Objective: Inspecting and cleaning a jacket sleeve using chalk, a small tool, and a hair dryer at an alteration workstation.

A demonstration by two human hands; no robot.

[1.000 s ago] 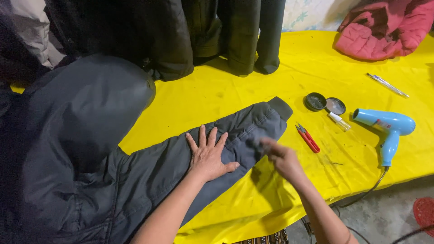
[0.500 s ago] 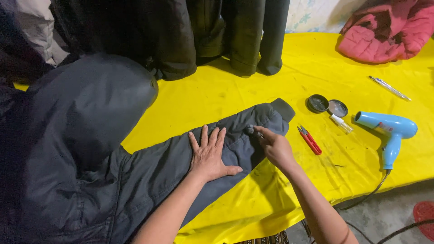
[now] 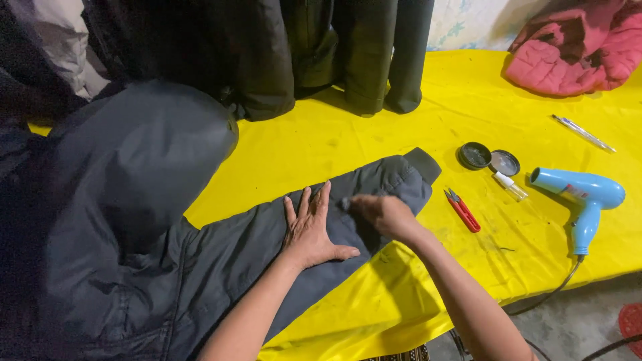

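Note:
A dark grey hooded jacket (image 3: 134, 200) lies on the yellow table cover (image 3: 374, 127), one sleeve (image 3: 398, 175) stretched out to the right. My left hand (image 3: 311, 230) rests flat on the middle of that sleeve, fingers spread. Just to its right, my right hand (image 3: 384, 214) sits on the sleeve near the cuff. Its fingers are pinched on a small grey object (image 3: 345, 201) that touches the fabric; I cannot tell what the object is.
Red thread snips (image 3: 463, 209) lie just right of the cuff. Beyond them are two round dark lids (image 3: 476, 155), a small clear bottle (image 3: 511, 186), a blue hair dryer (image 3: 582, 197) and a pen (image 3: 583, 133). A pink jacket (image 3: 575, 50) lies at the back right, and dark garments (image 3: 301, 53) hang at the back.
My right hand has moved left and up along the sleeve, closer to my left hand, with the small object still pinched. My left hand has stayed flat.

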